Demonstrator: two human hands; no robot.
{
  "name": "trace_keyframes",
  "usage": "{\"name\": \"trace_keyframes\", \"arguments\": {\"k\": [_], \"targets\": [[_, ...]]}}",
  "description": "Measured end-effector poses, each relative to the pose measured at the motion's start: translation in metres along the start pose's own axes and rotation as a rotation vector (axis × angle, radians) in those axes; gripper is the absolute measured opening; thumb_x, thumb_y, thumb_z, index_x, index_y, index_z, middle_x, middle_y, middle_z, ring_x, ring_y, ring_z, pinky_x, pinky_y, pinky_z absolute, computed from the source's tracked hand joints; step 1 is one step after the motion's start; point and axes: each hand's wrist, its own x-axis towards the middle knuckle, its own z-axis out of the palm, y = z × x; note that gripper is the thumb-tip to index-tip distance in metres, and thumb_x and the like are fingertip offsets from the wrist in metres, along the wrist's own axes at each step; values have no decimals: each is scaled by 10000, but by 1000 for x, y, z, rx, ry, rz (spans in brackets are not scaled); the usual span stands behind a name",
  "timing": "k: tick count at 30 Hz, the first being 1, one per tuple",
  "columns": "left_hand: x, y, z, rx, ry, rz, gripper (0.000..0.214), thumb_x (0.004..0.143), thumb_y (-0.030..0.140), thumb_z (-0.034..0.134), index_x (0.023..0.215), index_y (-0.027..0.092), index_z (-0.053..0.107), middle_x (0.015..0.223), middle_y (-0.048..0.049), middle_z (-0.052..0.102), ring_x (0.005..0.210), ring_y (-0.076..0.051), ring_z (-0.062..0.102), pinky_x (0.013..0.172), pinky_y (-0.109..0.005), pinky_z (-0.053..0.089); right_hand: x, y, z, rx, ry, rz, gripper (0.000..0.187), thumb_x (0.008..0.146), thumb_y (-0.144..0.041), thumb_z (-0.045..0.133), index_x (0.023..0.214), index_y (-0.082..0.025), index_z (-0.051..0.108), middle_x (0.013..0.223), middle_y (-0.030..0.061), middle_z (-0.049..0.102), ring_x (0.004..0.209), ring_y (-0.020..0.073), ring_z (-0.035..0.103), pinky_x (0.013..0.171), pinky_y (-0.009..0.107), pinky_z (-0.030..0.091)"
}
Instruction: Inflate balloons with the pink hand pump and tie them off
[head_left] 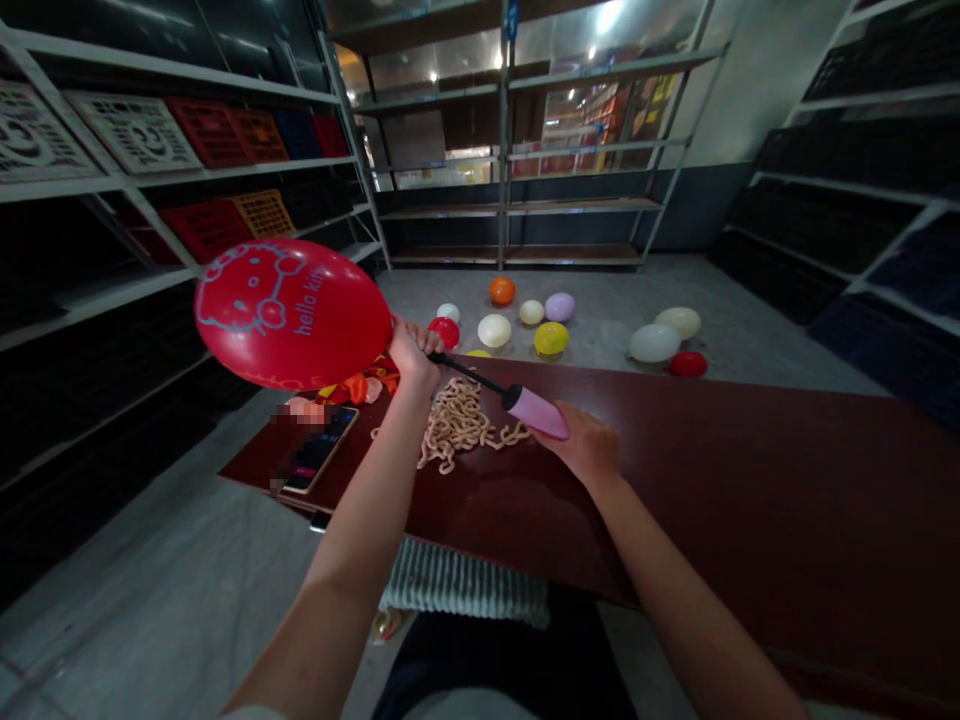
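Note:
A large red balloon (292, 312) with a light-blue cartoon print swells out to the left of my left hand (415, 350). That hand is closed around the balloon's neck, where it meets the black end of a hand pump (536, 411). The pump has a pink barrel and a black rod, partly drawn out. My right hand (585, 440) is wrapped round the pink barrel. Beneath the pump lies a heap of beige loops (454, 422), like loose chain links or bands. The balloon's neck and the pump nozzle are hidden by my left fingers.
On the dark red table (720, 480) are a phone (324, 450) and several flat balloons (354, 388). Inflated balloons, one of them yellow (551, 338) and one orange (502, 291), lie on the floor beyond. Metal shelves with crates (210, 130) stand around.

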Motion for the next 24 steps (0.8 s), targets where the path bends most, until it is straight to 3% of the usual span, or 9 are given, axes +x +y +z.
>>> {"name": "trace_keyframes", "arguments": {"k": [5,11,17,24], "targets": [[-23,-48,18,21,-79,-23,529,1009,377,409,539,189,255,400,70,209,293,-68,207,341,-227,164,3,3,-1,21,-15,54,507,782,-642,580,1045,-220,676,881,47,738,745,186,667,610,267,342],[-47,-98,19,6,-84,-111,502,1008,320,403,541,196,269,405,64,218,293,-77,226,337,-239,159,5,9,-2,24,-12,109,537,770,-638,597,1065,-195,674,870,66,731,764,190,656,624,269,334],[-44,-95,6,47,-7,-96,486,1032,319,340,570,205,243,425,60,201,319,-74,209,391,-263,160,6,7,-2,-2,-54,51,509,780,-523,646,1189,-221,609,1022,60,714,880,201,636,724,283,368],[-41,-80,-9,75,39,-107,464,1041,335,314,610,211,194,444,68,189,354,-64,197,449,-269,174,7,1,-1,-93,-133,0,403,804,-435,640,1141,-218,602,997,63,693,867,202,602,703,295,348]]}}
